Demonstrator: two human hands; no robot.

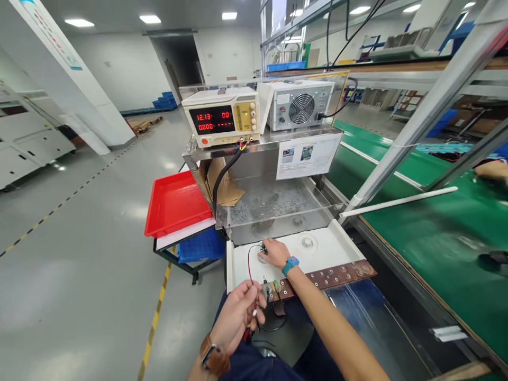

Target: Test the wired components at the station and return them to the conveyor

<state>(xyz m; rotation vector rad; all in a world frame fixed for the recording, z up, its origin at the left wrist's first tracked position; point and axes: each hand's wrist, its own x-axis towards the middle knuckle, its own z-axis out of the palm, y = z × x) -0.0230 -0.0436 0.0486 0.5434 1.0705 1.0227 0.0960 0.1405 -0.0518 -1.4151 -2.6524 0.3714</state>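
My left hand point(238, 309), with a brown-strapped watch at the wrist, is closed in a pinch on a thin red wire point(250, 264). A small white connector point(254, 313) shows by its fingers. From there the wire arches up toward a small dark green part that looks like a circuit board point(263, 248). The fingers of my right hand point(277, 253) are closed on that board, over the white tray point(325, 244). A teal-blue band point(290, 265) circles the right wrist. Below the hands, the brown perforated strip point(341, 273) carries clips and cables.
A power supply point(222, 117) with red digits sits on a metal stand, beside a grey unit with a fan point(302, 109). A red bin point(178, 203) rests on a cart at left. A green conveyor point(436, 248) runs along the right, where another person's hand point(492, 170) shows.
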